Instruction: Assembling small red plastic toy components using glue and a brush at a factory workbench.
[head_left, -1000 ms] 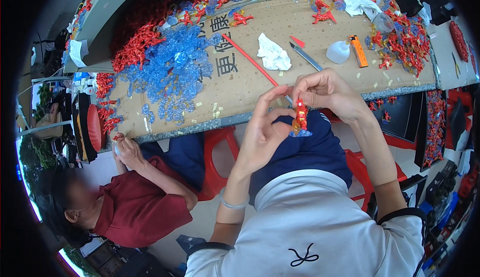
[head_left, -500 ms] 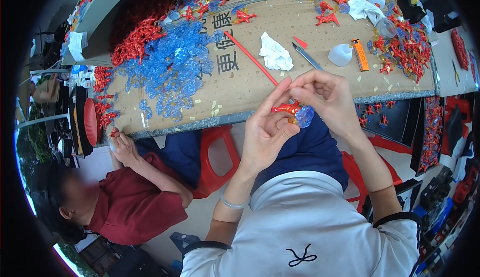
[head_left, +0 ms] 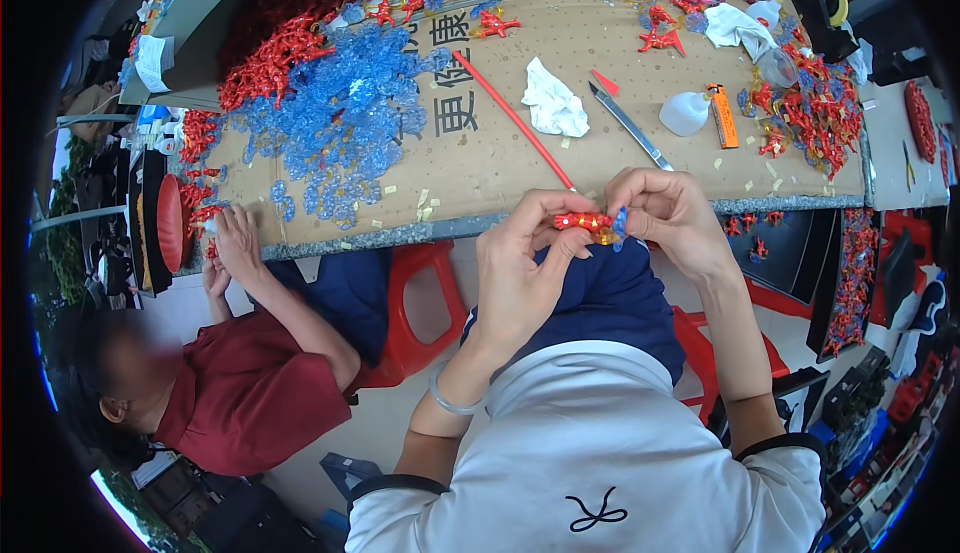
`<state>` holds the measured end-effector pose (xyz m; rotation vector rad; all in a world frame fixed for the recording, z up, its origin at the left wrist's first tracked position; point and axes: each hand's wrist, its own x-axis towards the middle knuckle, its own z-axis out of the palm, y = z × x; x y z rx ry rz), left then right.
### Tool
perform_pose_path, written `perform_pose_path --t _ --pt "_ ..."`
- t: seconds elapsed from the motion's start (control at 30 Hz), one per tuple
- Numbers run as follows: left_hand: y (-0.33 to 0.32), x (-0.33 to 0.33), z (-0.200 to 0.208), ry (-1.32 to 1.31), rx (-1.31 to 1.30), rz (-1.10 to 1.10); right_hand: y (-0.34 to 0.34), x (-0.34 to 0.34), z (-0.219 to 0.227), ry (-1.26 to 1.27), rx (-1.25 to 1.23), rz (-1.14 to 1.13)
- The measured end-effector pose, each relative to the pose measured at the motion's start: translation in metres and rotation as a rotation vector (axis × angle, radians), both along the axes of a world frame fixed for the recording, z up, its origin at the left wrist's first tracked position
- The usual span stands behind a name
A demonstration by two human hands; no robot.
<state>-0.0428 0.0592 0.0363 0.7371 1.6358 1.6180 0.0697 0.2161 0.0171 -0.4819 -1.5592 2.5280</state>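
My left hand (head_left: 522, 265) is closed around a small red plastic figurine (head_left: 583, 221) with yellow parts, lying sideways between thumb and fingers. At its right end sits a clear blue base (head_left: 620, 225). My right hand (head_left: 682, 225) pinches that blue end, so both hands grip the same piece. They are just in front of the table's near edge, above my lap. Close beyond them, a red stick (head_left: 515, 123) lies on the cardboard, and to its right a craft knife (head_left: 628, 125). Whether the base is fully joined to the figurine cannot be made out.
A heap of clear blue bases (head_left: 350, 103) and a pile of red figurines (head_left: 265, 63) cover the cardboard at left. Crumpled tissue (head_left: 553, 98), a plastic bottle (head_left: 684, 113) and an orange box (head_left: 722, 116) lie ahead. More figurines (head_left: 820, 103) are at right. A co-worker's hand (head_left: 238, 243) is at left.
My right hand has shifted from above the figurine to its blue end and pinches it. The figurine is now turned more level. The co-worker's hands have moved up to the table edge.
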Motion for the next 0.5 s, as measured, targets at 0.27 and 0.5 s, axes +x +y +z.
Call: perform_pose_path --t 0.27,0.5 --pt "-0.001 -0.017 -0.007 0.454 0.142 -0.021 -0.003 -0.005 -0.001 -0.053 -0.043 0.022" --pt "-0.002 -0.009 -0.011 0.223 0.183 -0.002 -0.002 -0.004 -0.006 0.033 -0.010 0.014"
